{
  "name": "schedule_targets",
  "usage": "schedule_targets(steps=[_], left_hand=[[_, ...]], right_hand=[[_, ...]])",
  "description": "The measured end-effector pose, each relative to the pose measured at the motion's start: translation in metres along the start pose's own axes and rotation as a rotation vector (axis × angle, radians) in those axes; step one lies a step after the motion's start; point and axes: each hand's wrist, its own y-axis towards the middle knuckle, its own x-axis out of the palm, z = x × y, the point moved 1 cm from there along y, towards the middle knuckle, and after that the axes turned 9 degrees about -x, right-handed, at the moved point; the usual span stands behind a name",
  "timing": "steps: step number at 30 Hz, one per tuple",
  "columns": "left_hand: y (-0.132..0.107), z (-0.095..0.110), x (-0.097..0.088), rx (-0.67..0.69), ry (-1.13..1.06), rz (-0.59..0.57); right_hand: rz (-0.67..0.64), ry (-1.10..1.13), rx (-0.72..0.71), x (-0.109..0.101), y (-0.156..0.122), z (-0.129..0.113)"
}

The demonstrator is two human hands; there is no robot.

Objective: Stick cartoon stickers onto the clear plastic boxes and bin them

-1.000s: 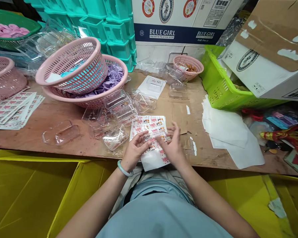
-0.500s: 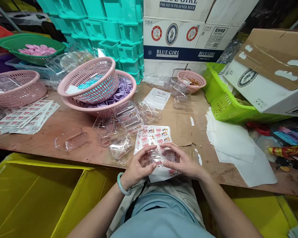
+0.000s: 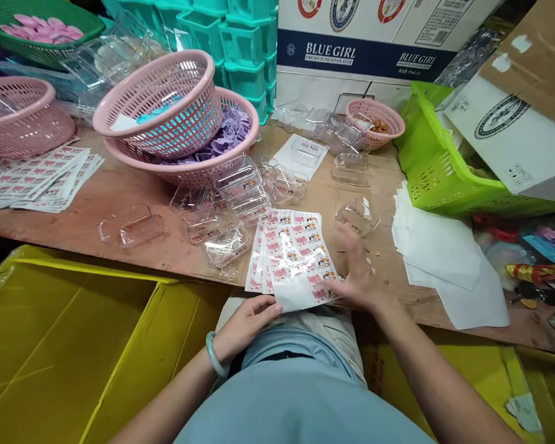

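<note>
Released, the clear box (image 3: 357,217) now lies on the worktop (image 3: 129,188) past your open right hand (image 3: 358,271), while your left hand (image 3: 246,323) steadies the sticker sheet (image 3: 296,259) with loose fingers.

Wooden table (image 3: 115,192) with sticker sheets (image 3: 291,259), clear boxes (image 3: 129,225), pink baskets (image 3: 189,174)

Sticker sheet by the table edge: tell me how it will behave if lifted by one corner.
Probably floppy: the sticker sheet is thin paper, and its near end seems to overhang the table by the left hand. Likely very light, so a push may slide it. Several sheets lie fanned beneath it, so they may shift apart.
</note>
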Motion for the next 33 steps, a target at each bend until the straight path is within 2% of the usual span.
schedule_targets(steps=[2, 4, 7, 10, 13, 17, 22, 25, 27, 29, 31, 33], left_hand=[[0.004, 0.003, 0.007, -0.037, -0.155, -0.050], [0.007, 0.009, 0.011, -0.054, -0.277, -0.029], [0.010, 0.020, 0.011, -0.032, -0.337, 0.103], [0.012, 0.028, 0.010, 0.045, -0.271, 0.210], [0.012, 0.033, 0.010, 0.157, -0.128, 0.225], [0.011, 0.038, 0.007, 0.297, 0.068, 0.253], [0.013, 0.039, -0.001, 0.312, 0.158, 0.237], [0.015, 0.038, -0.002, 0.287, 0.104, 0.191], [0.017, 0.036, -0.001, 0.249, 0.038, 0.168], [0.019, 0.032, -0.001, 0.204, -0.025, 0.189], [0.019, 0.028, -0.002, 0.168, -0.074, 0.226], [0.014, 0.024, -0.004, 0.155, -0.083, 0.259]], right_hand=[[-0.209, 0.055, -0.230, 0.011, -0.020, -0.039], [-0.220, 0.084, -0.308, 0.019, -0.037, -0.064], [-0.173, 0.207, -0.283, 0.024, -0.044, -0.079], [-0.094, 0.351, -0.128, 0.023, -0.025, -0.080], [0.027, 0.449, 0.036, 0.029, 0.002, -0.078], [0.022, 0.568, 0.085, 0.044, 0.023, -0.074], [0.082, 0.679, 0.203, 0.053, 0.025, -0.073], [0.123, 0.722, 0.290, 0.054, 0.025, -0.078], [0.154, 0.790, 0.401, 0.057, 0.026, -0.079], [0.253, 0.931, 0.580, 0.060, 0.027, -0.073], [0.461, 1.123, 0.777, 0.059, 0.030, -0.061], [0.706, 1.253, 0.898, 0.052, 0.034, -0.045]])
